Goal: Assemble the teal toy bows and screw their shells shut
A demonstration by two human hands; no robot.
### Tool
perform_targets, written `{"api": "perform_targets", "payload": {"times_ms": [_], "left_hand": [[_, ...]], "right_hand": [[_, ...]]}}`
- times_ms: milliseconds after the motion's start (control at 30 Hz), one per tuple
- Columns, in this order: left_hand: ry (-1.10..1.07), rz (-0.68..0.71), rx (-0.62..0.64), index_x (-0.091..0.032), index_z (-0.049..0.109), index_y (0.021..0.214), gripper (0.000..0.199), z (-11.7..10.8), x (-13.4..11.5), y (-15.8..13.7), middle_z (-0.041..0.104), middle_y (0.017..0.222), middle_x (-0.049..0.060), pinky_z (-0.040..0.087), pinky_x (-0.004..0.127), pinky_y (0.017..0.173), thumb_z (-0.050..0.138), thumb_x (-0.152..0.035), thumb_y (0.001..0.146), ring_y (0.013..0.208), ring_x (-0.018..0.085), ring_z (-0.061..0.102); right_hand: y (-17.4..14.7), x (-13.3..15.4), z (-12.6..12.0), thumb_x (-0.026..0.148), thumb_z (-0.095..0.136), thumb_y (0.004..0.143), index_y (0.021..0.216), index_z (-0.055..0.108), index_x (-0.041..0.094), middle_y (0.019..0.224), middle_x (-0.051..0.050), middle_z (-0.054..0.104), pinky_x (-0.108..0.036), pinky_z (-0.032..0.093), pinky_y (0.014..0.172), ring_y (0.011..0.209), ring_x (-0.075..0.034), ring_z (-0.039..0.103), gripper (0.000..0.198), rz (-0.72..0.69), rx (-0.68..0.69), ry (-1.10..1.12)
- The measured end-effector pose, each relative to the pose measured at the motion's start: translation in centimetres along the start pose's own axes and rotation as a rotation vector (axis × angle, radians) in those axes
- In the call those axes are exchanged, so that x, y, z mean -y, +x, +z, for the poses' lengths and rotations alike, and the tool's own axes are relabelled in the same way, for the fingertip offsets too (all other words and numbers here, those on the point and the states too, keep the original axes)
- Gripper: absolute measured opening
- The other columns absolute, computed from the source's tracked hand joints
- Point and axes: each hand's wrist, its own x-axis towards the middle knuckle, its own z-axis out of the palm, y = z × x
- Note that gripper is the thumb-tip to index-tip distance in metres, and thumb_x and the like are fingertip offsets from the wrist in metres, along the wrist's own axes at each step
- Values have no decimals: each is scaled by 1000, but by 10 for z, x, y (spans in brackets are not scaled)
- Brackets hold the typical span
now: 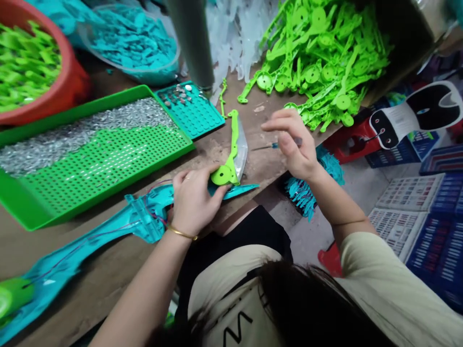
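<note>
Dark hair (289,299), left hand (195,195) pinching green piece (234,144) by 1 end, right hand (296,144) half-curled near it, hold unclear

Tray (87,178) is bright green with a dotty hole grid, lime blade piece (235,135) to its right, turquoise shell (104,236) below it, orange-red tub (72,72) above its left.

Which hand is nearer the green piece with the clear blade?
Left: the left hand holds the green piece at its round end; the right hand is apart, to its right.
</note>
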Motion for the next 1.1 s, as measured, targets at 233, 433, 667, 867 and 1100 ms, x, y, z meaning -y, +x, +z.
{"api": "perform_targets", "payload": {"times_ms": [233, 433, 667, 867, 1100], "left_hand": [[28, -57, 15, -22, 59, 122, 40, -7, 0, 1, 70, 118, 9, 42, 51, 103, 61, -42, 87, 111, 30, 64], [61, -181, 30, -21, 63, 123, 48, -12, -1, 1, 70, 120, 9, 48, 50, 101, 69, -42, 80, 111, 30, 65], [-8, -195, -60, -19, 64, 126, 54, -11, -5, -2, 70, 121, 9, 51, 42, 102, 76, -36, 75, 110, 27, 66], [-76, -199, -59, -21, 61, 128, 56, -11, -5, -3, 68, 125, 6, 50, 42, 104, 77, -28, 74, 113, 26, 65], [-50, -237, -6, -27, 59, 126, 51, -15, -1, -6, 67, 123, 4, 49, 44, 107, 74, -29, 77, 116, 27, 63]], "right_hand": [[-18, -13, 18, 54, 35, 99, 83, 52, 16, 69, 4, 49, -23, 42, 62, 62, -7, 47, 45, 306, -12, 324], [-4, -25, 39, 54, 31, 100, 83, 48, 16, 72, 6, 44, -20, 44, 70, 68, -4, 46, 45, 238, 47, 435], [21, -31, 52, 52, -2, 94, 69, 41, 16, 69, 8, 25, -15, 36, 69, 66, 3, 43, 61, 97, -34, 536], [25, -32, 55, 53, 6, 99, 74, 42, 18, 68, 7, 32, -16, 39, 70, 67, -1, 48, 56, 67, 164, 478], [35, -29, 47, 38, 37, 102, 83, 44, 21, 63, 8, 42, -21, 35, 64, 63, -8, 51, 26, 81, 386, 474]]}}
